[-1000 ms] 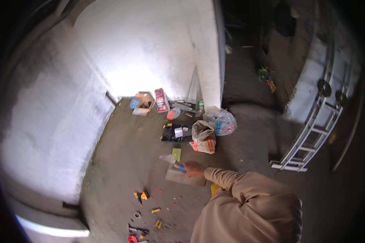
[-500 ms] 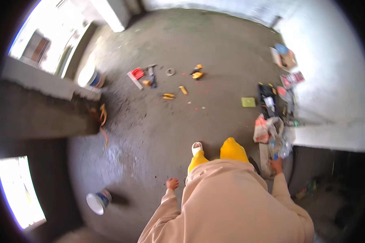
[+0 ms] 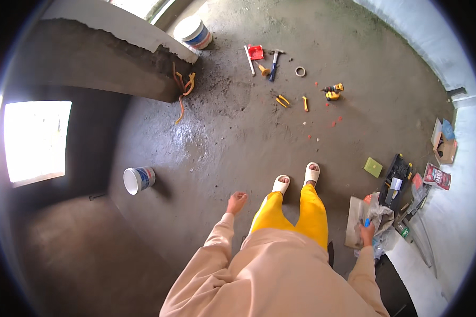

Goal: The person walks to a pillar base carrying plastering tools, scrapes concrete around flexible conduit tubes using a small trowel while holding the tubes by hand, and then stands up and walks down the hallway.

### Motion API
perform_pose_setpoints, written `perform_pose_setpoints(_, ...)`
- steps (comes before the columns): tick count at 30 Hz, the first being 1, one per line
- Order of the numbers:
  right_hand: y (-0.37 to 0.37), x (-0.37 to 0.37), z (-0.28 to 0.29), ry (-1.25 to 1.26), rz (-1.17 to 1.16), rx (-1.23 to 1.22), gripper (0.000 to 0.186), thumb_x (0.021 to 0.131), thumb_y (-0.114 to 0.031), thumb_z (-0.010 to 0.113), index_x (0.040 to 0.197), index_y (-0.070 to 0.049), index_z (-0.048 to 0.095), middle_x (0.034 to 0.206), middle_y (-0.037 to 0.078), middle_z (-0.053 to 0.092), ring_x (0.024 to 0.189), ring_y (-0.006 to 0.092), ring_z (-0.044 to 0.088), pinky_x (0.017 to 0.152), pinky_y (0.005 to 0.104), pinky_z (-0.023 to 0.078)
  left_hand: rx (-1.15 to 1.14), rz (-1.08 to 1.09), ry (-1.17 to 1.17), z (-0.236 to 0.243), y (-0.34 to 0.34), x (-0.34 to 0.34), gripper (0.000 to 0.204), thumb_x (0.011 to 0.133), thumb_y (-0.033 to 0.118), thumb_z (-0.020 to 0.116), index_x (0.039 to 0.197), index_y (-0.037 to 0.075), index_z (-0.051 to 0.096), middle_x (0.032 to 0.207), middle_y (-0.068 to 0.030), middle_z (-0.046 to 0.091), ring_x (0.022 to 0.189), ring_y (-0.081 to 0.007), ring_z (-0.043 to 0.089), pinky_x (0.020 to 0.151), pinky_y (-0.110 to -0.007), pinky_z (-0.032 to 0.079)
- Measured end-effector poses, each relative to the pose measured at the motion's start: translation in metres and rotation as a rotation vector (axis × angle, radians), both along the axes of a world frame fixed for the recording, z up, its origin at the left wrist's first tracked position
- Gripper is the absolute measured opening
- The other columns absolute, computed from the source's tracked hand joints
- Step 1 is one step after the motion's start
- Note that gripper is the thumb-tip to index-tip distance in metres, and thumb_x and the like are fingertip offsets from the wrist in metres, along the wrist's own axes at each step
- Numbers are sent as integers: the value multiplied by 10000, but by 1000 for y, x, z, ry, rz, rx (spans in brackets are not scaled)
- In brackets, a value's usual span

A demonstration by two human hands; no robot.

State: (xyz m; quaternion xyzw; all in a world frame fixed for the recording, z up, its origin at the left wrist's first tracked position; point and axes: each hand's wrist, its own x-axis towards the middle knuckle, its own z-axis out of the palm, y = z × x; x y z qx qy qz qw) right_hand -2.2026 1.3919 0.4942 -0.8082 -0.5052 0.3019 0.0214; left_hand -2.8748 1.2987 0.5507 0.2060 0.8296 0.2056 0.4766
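My left hand [image 3: 237, 202] hangs over the floor to the left of my yellow-clad legs, its fingers loosely curled with nothing visible in them. On the other side, my right hand [image 3: 367, 235] is closed round a small blue thing [image 3: 367, 222] with a slim greyish part; its kind is too blurred to tell. Beneath that hand are a flat tan board [image 3: 354, 224] and a crumpled sack [image 3: 382, 215]. Clear plastic [image 3: 378, 246] shows beside the wrist. Just beyond, a black tool case [image 3: 390, 188] and a yellow-green box [image 3: 373, 167] sit on the floor.
Farther ahead lie a hammer [image 3: 274, 64], pliers [image 3: 282, 101], a yellow-handled knife-like tool [image 3: 305, 103], a tape roll [image 3: 300, 71], a red case [image 3: 256, 52] and a yellow drill [image 3: 333, 92]. White buckets [image 3: 138, 180] stand leftward. A cardboard box [image 3: 446, 148] is by the right wall.
My view has swung left, so floor things sit farther right in it. My feet have shifted, and both sandals now show. The right hand still holds the blue thing.
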Motion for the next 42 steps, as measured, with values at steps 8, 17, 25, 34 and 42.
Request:
perform_pose_setpoints(8, 164, -71, -117, 17, 90, -248, 542, 650, -338, 749, 1030, 23, 612, 1007, 238, 652, 961, 379, 632, 828, 443, 495, -324, -96, -31, 31, -52, 100, 543, 865, 367, 614, 1222, -23, 493, 1126, -222, 616, 1058, -340, 593, 904, -393, 467)
perform_pose_setpoints(17, 259, -40, -335, 98, -55, -190, 473, 675, -311, 754, 971, 25, 600, 791, 191, 664, 745, 341, 660, 685, 424, 519, -720, -316, 111, -35, -23, 205, 798, 836, 482, 577, 1384, -25, 293, 1303, -321, 447, 1225, -437, 434, 1034, -443, 349)
perform_pose_setpoints(25, 229, -74, -471, -165, 31, 14, 439, 787, -369, 712, 1057, -38, 608, 899, 156, 672, 827, 321, 650, 737, 439, 494, -786, -59, 209, -62, -6, 182, 719, 806, 414, 630, 1334, -9, 387, 1243, -248, 524, 1141, -404, 518, 965, -427, 416)
perform_pose_setpoints(34, 171, -245, -556, -43, -106, -90, 328, 862, -280, 588, 917, 42, 566, 671, 183, 619, 683, 344, 648, 677, 476, 519, -673, 123, 182, -59, 6, 173, 722, 783, 453, 641, 1325, 33, 414, 1254, -236, 524, 1164, -393, 515, 968, -433, 422)
perform_pose_setpoints(42, 145, -519, -469, 323, 434, -269, 310, 832, -242, 614, 981, 11, 516, 800, 224, 618, 736, 373, 631, 649, 471, 482, -557, 284, 74, -37, 2, 130, 743, 799, 421, 678, 1360, 24, 397, 1314, -241, 492, 1202, -397, 479, 1001, -433, 393)
